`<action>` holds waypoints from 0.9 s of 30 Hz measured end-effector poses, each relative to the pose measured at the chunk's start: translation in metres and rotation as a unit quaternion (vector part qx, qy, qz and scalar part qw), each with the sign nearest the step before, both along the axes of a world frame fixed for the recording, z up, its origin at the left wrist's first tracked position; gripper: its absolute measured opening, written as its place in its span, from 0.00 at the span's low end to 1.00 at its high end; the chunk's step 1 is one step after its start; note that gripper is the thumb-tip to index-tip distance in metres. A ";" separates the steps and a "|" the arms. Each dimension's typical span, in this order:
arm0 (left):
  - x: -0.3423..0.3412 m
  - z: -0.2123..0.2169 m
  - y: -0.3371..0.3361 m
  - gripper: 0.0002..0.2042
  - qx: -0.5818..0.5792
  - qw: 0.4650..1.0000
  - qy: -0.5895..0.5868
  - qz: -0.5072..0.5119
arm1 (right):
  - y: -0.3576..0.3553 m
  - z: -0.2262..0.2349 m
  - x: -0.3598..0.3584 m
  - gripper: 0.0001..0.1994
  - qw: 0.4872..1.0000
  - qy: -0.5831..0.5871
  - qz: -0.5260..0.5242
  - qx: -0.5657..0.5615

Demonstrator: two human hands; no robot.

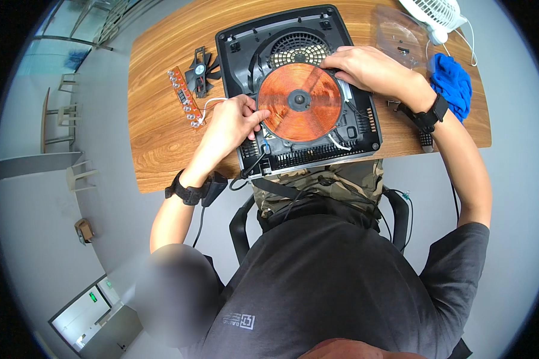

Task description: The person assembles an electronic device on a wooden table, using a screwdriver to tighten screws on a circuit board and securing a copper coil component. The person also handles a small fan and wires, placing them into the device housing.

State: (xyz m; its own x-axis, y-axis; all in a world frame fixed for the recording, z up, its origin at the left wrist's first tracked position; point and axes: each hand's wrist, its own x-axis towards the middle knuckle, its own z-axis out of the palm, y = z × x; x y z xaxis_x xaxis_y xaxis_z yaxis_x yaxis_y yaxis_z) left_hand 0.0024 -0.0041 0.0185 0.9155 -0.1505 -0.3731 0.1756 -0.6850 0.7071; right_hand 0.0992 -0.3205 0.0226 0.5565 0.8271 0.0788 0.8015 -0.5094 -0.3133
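"When you look down through the head view, where does the copper coil [275, 113] sit?"

"Over the open black housing [238, 45] on the wooden table [153, 137]. It partly covers the round vent grille [296, 43], and a dark disc [299, 100] marks its middle."

"What is the left hand [238, 119] doing?"

"It is closed on the coil's left rim, thumb on top, the other fingers curled in beside it. A white wire [212, 100] runs from near that hand to a narrow orange circuit board [184, 97]."

"And the right hand [365, 67]?"

"Its fingers bend over the upper right rim. Their undersides are hidden, so I can't tell whether they grip the coil or only touch it."

"Anything round about?"

"A black fan [201, 72] lies between the board and the housing. Off to the right are a blue cloth [451, 84], small dark pieces [403, 50] on clear plastic [389, 27], and a white desk fan [435, 15] near the far corner."
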 end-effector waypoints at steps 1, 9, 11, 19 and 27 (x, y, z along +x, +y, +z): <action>0.000 -0.002 0.001 0.15 -0.007 1.000 0.002 0.007 | 0.000 0.001 -0.001 0.17 1.000 0.002 -0.004 -0.008; -0.002 0.003 -0.003 0.14 0.030 0.999 -0.006 -0.021 | -0.003 0.001 -0.006 0.15 1.000 -0.012 0.009 0.022; -0.001 0.004 -0.003 0.14 0.029 0.999 0.000 -0.017 | -0.002 0.003 -0.007 0.15 1.000 -0.009 0.017 0.025; -0.003 0.002 -0.003 0.14 0.001 1.000 -0.012 0.001 | -0.012 0.006 -0.014 0.13 0.999 -0.024 0.028 0.015; 0.000 0.004 -0.004 0.13 0.011 1.000 0.004 -0.001 | -0.015 0.002 -0.026 0.13 0.998 -0.048 0.012 -0.036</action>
State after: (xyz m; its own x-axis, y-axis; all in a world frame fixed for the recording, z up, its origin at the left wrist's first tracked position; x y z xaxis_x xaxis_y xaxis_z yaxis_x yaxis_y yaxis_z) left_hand 0.0023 -0.0077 0.0229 0.9122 -0.1437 -0.3838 0.1801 -0.7007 0.6903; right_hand 0.0732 -0.3353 0.0243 0.5291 0.8456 0.0703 0.8384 -0.5082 -0.1968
